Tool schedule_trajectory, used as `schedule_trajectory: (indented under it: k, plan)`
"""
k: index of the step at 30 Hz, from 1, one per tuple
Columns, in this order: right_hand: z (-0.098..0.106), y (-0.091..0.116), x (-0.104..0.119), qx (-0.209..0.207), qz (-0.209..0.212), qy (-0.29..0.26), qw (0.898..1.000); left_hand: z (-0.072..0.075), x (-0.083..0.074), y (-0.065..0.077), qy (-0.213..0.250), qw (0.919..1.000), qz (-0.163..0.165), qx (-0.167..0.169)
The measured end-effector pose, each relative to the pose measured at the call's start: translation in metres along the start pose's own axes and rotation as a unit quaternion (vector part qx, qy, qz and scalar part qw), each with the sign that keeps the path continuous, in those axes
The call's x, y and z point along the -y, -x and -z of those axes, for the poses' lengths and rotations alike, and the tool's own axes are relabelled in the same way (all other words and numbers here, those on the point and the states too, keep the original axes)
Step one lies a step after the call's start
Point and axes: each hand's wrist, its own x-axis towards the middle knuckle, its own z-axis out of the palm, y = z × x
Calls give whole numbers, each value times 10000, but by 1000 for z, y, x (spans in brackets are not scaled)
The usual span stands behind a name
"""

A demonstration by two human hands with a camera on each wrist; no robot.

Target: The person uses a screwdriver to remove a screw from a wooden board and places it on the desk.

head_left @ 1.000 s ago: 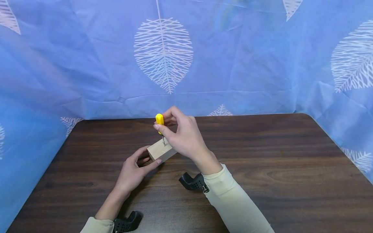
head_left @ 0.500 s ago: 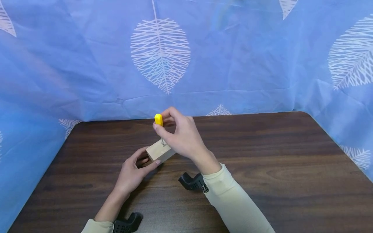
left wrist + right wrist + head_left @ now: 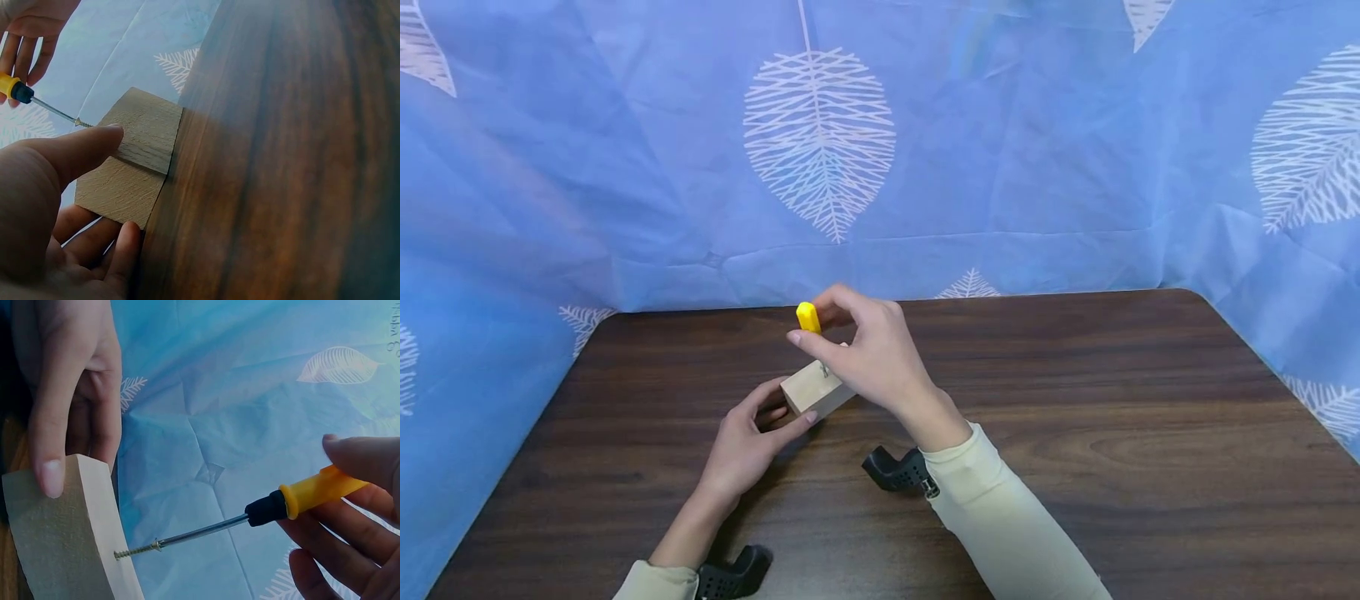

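Note:
My left hand [image 3: 741, 446] grips the near end of a pale wooden block [image 3: 815, 389], thumb on one side and fingers on the other. A brass-coloured screw [image 3: 139, 551] stands in the block's upper face, with much of its thread showing. The tip of a screwdriver [image 3: 206, 530] meets the screw head, its metal shaft in line with the screw. Around the yellow and black handle is my right hand [image 3: 876, 350], fingers beneath it and the thumb tip lifted slightly off. In the head view that hand covers the block's far end and the shaft.
A dark wood-grain table [image 3: 1075, 433] lies under both hands. Behind it hangs a blue cloth [image 3: 1000, 150] with white leaf prints. Black wrist mounts [image 3: 895, 469] project from beside the pale sleeves.
The screwdriver handle has tilted and dropped slightly, and my right thumb has shifted away from it. My left hand and the block keep about the same place.

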Motion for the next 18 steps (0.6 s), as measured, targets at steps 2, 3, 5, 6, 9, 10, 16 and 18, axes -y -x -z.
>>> schedule_trajectory:
  k: [2, 3, 5, 6, 9, 10, 16, 18]
  plan:
    - [0, 0, 0, 22, -5, 14, 10000, 0, 0, 1, 13, 10000, 6, -9]
    - [-1, 0, 0, 29, -15, 16, 10000, 0, 0, 1, 24, 10000, -2, -5]
    - [0, 0, -2, 33, -41, 11, 10000, -1, 0, 0, 23, 10000, -31, 7]
    - [0, 0, -2, 42, -49, 0, 10000, -2, 0, -1, 26, 10000, -42, 10]
    - [0, 0, -2, 68, -36, -14, 10000, -3, 0, -1, 58, 10000, -76, 25]
    - [0, 0, -2, 82, -29, -13, 10000, -3, 0, -1, 61, 10000, -74, 21]
    - [-1, -1, 0, 127, -10, 83, 9999, -1, 0, 2, 35, 10000, -2, -41]
    - [-1, -1, 0, 134, -54, 130, 9998, -1, 0, 3, 49, 10000, -12, -26]
